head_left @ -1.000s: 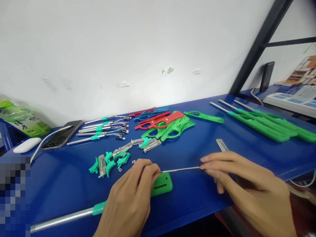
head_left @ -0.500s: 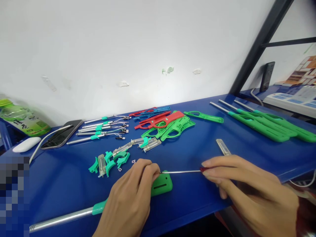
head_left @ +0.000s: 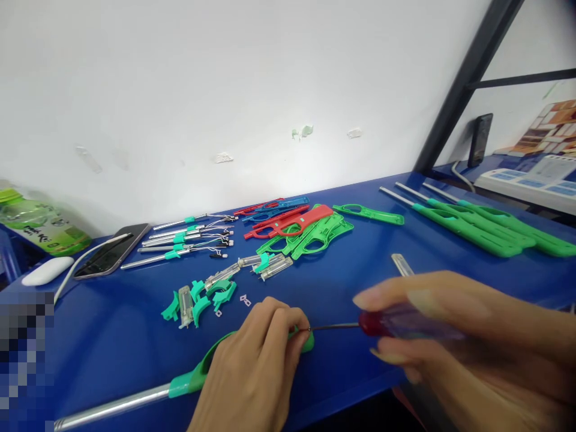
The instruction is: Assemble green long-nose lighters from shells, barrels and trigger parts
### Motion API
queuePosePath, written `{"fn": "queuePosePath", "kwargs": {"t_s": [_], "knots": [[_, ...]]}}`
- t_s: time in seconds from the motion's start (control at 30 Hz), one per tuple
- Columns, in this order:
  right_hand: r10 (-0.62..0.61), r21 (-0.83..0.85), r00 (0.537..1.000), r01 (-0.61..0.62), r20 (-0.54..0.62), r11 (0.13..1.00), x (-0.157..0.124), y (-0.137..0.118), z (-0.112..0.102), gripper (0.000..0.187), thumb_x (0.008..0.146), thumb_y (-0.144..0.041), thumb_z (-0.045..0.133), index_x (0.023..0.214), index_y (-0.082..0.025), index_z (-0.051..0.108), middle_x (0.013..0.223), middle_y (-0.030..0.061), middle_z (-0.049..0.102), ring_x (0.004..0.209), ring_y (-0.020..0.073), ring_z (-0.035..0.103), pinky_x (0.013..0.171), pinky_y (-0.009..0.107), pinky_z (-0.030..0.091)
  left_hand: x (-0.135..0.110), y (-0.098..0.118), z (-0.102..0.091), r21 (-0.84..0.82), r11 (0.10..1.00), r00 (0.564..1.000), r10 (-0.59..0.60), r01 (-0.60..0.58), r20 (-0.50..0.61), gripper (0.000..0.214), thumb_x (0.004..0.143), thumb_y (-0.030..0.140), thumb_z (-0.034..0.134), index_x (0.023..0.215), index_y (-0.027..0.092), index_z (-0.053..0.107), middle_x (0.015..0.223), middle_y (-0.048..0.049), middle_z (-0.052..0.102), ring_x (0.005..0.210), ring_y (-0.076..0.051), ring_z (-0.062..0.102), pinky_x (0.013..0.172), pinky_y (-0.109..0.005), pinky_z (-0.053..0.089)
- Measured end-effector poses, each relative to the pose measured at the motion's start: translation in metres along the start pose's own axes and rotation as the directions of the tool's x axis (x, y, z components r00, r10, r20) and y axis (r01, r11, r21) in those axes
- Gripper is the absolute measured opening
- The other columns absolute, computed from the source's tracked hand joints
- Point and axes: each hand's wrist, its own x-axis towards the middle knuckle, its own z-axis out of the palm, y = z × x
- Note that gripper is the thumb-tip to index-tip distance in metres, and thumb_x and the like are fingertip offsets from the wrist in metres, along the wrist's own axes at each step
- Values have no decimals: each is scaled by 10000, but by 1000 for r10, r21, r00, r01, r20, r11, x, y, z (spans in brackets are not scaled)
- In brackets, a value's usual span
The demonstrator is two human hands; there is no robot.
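My left hand [head_left: 254,366] is closed over the handle end of a green long-necked lighter [head_left: 201,373], whose silver tube points toward the lower left. Its thumb and index finger pinch around the tip of a screwdriver shaft [head_left: 333,327] at the handle's end. Whether a screw sits there is hidden by the fingers. In my right hand [head_left: 454,336], slightly blurred, is the screwdriver's red and clear handle [head_left: 375,324], with the shaft pointing left. Beyond the right hand lies a clear fuel tank [head_left: 400,264], partly covered by it.
Green, red and blue handle shells [head_left: 310,228] lie mid-table, near metal tubes with wires [head_left: 175,240]. Turquoise triggers [head_left: 222,291] and clear tanks [head_left: 276,267] are scattered closer. Several green lighters [head_left: 486,231] lie right. A phone [head_left: 112,252] and bottle [head_left: 40,222] stand left.
The screwdriver's handle has come into view as my right hand turned. My left fingers have shifted right and now cover more of the lighter's handle end and the screwdriver's tip.
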Motion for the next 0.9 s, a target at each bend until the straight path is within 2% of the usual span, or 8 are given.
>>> {"fn": "queuePosePath", "kwargs": {"t_s": [0.07,0.17,0.33,0.47,0.6,0.7,0.8,0.9], "knots": [[30,17,999,-30,15,999,11,-3,9,396,963,-289,839,1328,-430,774,1038,-36,868,718,189,796,431,226,613,1,-2,2,15,1000,1000,-1,1,-14,113,1132,191,472,1133,292,523,1006,32,662,837,-138,722,702,-252,592],[38,-1,995,-38,97,999,26,-9,19,342,1013,-307,796,1335,-418,763,1034,-81,857,545,91,687,398,166,565,0,-5,3,50,999,1000,12,-11,-20,105,1137,216,465,1137,295,534,1015,26,664,854,-146,739,693,-252,620],[-64,-10,989,66,135,998,32,-14,29,358,1052,-147,697,1347,-337,768,1088,-65,860,778,98,795,778,147,683,-1,-6,4,153,988,998,30,-20,-60,116,1139,243,456,1194,292,544,1023,6,691,851,-184,750,626,-278,637],[-71,65,989,63,129,996,30,-8,37,374,1042,-94,691,1363,-272,760,1076,-64,858,768,71,763,841,106,652,-1,-8,7,173,985,999,24,-16,-40,106,1136,239,454,1141,281,552,1013,-6,685,820,-197,750,597,-292,638],[-60,62,982,50,181,997,30,-2,38,408,1053,-139,704,1435,-280,722,1050,-62,848,757,75,746,853,134,656,-3,-8,8,161,987,999,16,-9,-44,141,1131,209,441,1156,273,564,1055,-22,694,820,-197,766,614,-298,650],[-64,52,977,55,204,997,32,0,33,414,1067,-143,665,1460,-266,712,1161,-25,844,930,104,790,881,166,662,-3,-6,6,122,992,1000,-27,28,-6,166,1109,200,471,1215,270,578,1088,-36,682,847,-193,770,683,-307,678],[-81,59,975,71,205,996,32,0,28,400,1065,-80,605,1382,-270,759,1349,-20,805,1182,145,775,1031,229,643,-5,-5,3,94,994,999,-53,52,8,214,1088,224,504,1280,260,591,1134,-56,661,799,-170,743,725,-320,693],[-74,94,976,56,206,994,32,-1,30,450,1057,-43,583,1365,-324,753,1310,-46,822,1203,163,779,1054,280,651,-10,-4,1,97,994,999,-46,45,9,250,1072,227,527,1311,251,599,1186,-74,640,796,-156,729,712,-304,693]]}}
